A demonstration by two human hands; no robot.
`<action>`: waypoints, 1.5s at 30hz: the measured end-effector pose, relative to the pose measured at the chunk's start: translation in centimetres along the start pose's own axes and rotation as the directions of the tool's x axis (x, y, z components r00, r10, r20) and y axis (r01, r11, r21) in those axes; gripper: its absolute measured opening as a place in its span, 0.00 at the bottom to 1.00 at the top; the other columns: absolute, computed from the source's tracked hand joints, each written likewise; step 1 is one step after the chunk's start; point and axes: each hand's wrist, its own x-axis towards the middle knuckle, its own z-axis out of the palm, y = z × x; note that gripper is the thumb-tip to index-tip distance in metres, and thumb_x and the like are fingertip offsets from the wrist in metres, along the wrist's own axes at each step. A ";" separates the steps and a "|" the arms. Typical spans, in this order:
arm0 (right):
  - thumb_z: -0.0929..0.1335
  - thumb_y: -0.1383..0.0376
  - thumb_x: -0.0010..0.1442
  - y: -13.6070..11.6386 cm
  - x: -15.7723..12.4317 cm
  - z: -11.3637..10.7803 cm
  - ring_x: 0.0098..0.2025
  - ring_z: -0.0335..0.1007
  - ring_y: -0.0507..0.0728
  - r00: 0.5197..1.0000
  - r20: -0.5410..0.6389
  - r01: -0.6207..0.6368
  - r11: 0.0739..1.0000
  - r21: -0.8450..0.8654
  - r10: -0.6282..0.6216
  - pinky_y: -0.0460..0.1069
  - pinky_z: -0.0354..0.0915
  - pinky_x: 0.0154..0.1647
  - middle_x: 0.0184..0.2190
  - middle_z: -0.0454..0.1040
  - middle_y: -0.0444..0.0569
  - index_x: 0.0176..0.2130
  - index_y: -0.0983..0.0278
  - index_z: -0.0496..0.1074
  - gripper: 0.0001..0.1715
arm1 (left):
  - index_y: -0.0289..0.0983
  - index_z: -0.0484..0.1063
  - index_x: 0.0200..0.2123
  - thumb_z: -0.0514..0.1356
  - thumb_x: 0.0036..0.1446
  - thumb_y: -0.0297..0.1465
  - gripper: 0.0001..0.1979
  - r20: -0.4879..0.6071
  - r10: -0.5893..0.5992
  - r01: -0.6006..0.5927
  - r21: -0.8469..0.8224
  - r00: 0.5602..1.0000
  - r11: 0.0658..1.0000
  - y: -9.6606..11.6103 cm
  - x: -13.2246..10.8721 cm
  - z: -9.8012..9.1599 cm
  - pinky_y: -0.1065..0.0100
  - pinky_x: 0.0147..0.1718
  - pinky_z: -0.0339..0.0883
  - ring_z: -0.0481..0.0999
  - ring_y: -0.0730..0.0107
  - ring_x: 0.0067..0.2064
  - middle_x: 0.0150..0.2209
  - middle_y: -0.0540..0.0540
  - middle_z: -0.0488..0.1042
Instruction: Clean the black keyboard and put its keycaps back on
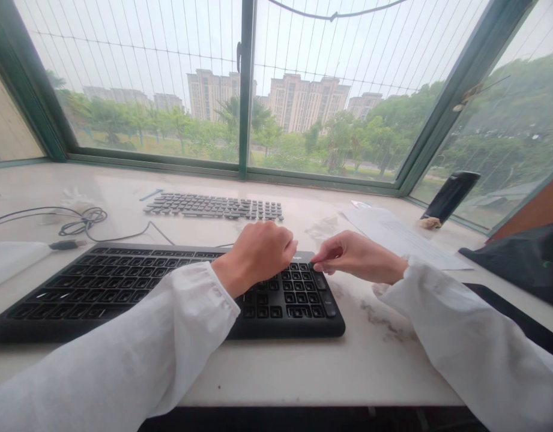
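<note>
Two white sleeves with gathered cuffs (123, 342) fill the bottom of the view, one on each forearm, and lie across the front of a single black computer keyboard (100, 288). That keyboard sits flat on a pale marble-patterned surface (303, 375), set back a little from the surface's near edge. The person's left hand (253, 255) rests over the middle of the keyboard, its fingers (280, 237) curled downward; the back of the hand hides whether they clench anything. The right hand (359, 258) comes in from the side, its fingers (323, 255) bent and touching the top of the number pad. No held thing shows there, but the fingertips are too small to tell for sure. A tiny logo (296, 258) beside them cannot be read.

Beyond the keyboard lies one block of black keycaps (213, 207) in rows. To its left, one tangle of black cable (82, 219) runs near a black plug (66, 244) and a white pad (15, 261). To the right are a crumpled clear wrapper (321, 228), printed paper (402, 237) with unreadable text, and one black slab-like object (450, 197) leaning by the glass. Dark cloth (519, 264) lies at the far right. Past them, a green-framed window (247, 90) shows trees (384, 141) and tower blocks (303, 102).
</note>
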 end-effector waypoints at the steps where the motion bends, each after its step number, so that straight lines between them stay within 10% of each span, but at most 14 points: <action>1: 0.74 0.55 0.49 0.0 0.0 -0.1 0.28 0.68 0.51 1.000 0.012 -0.006 1.000 0.009 0.006 0.48 0.64 0.31 0.22 0.74 0.46 0.31 0.66 0.79 0.17 | 0.35 0.74 0.22 0.51 0.62 0.36 0.21 0.002 -0.002 0.002 -0.001 1.000 1.000 0.0 0.0 -0.1 0.66 0.22 0.44 0.60 0.73 0.19 0.18 0.46 0.67; 20: 0.77 0.49 0.42 -0.6 0.4 -0.1 0.27 0.68 0.52 0.984 0.027 -0.179 0.984 0.019 0.179 0.48 0.66 0.31 0.21 0.74 0.46 0.31 0.67 0.78 0.25 | 0.34 0.76 0.22 0.51 0.62 0.37 0.22 -0.031 0.014 -0.014 -0.019 0.999 1.000 0.4 -0.1 0.3 0.67 0.22 0.45 0.64 0.72 0.20 0.19 0.45 0.70; 30: 0.77 0.49 0.39 -0.6 0.6 -0.3 0.28 0.67 0.51 0.976 0.094 -0.206 0.972 0.111 0.196 0.49 0.65 0.34 0.24 0.72 0.45 0.30 0.67 0.77 0.26 | 0.43 0.81 0.35 0.57 0.60 0.32 0.11 0.040 0.422 -0.394 -0.290 0.906 0.872 0.2 -0.4 -1.0 0.71 0.30 0.63 0.76 0.73 0.31 0.36 0.48 0.79; 45: 0.81 0.52 0.32 1.4 1.1 -0.2 0.28 0.68 0.50 0.945 0.157 -0.325 0.883 0.339 0.288 0.49 0.67 0.37 0.25 0.71 0.42 0.28 0.66 0.69 0.30 | 0.44 0.81 0.36 0.57 0.58 0.33 0.12 0.063 0.347 -0.317 -0.285 0.936 0.905 0.7 -0.6 -0.5 0.70 0.28 0.63 0.77 0.68 0.29 0.30 0.45 0.81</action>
